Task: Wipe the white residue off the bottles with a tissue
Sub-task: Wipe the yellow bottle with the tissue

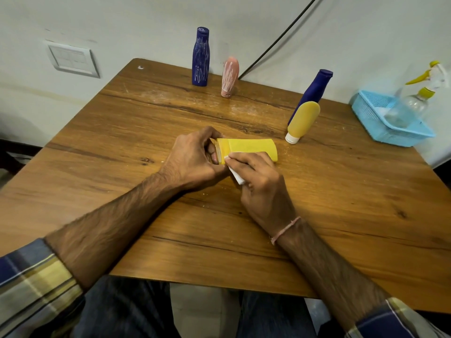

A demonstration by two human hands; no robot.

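We are looking down at a wooden table (146,215) from the head view. A yellow bottle (249,148) is lying on its side near the table's middle, cap end toward the left. Our left hand (192,159) is closing around that cap end, fingers curling over it and gripping it. Our right hand (261,181) is pinching a folded white tissue (238,176) and pressing its tip against the bottle's near side, just beside the cap; the hand is closed on the tissue. A thin pinkish thread (285,229) is circling the right wrist.

At the far edge, a dark blue bottle (200,57) is standing upright, showing white streaks down its body. Just to its right a pink bottle (230,78) is standing, also streaked white. Well apart, toward the right, a second blue bottle (314,90) is standing with no streaks we can see, and an orange-yellow bottle with a white cap (302,121) is resting cap-down just in front of it.

Near the right edge a light blue basket (390,135) is holding a clear spray bottle (415,101) with a yellow nozzle. A black cable (278,37) is running up the wall.
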